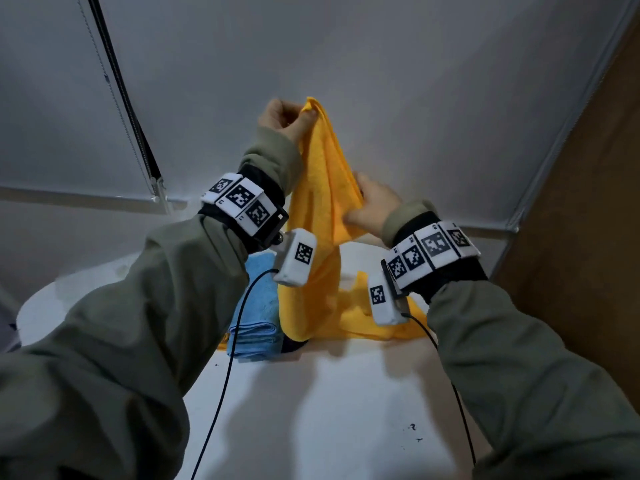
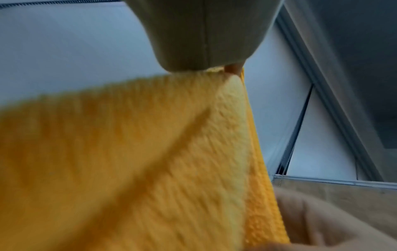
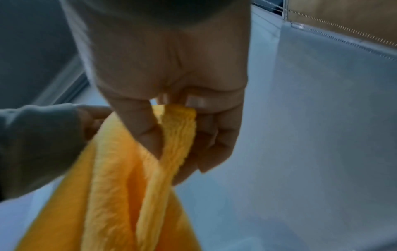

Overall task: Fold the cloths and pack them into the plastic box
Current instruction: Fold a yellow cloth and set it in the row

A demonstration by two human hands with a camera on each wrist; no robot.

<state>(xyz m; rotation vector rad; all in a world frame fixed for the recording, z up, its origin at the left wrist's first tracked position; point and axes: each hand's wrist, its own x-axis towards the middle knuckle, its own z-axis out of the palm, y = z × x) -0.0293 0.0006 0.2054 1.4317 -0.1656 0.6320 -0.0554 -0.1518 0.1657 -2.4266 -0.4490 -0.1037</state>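
Yellow terry cloth (image 1: 322, 188) hangs pinched at its top corner by raised left hand (image 1: 282, 117); lower right hand (image 1: 372, 207) grips its edge.

The place looked like a staged recording booth rather than a home. Plain pale grey roller blinds (image 1: 381, 64) with beaded pull cords (image 1: 114, 98) formed the backdrop, a brown board panel (image 1: 588, 202) closed off the right side, and a smooth white round-edged table (image 1: 329, 410) stood in front.
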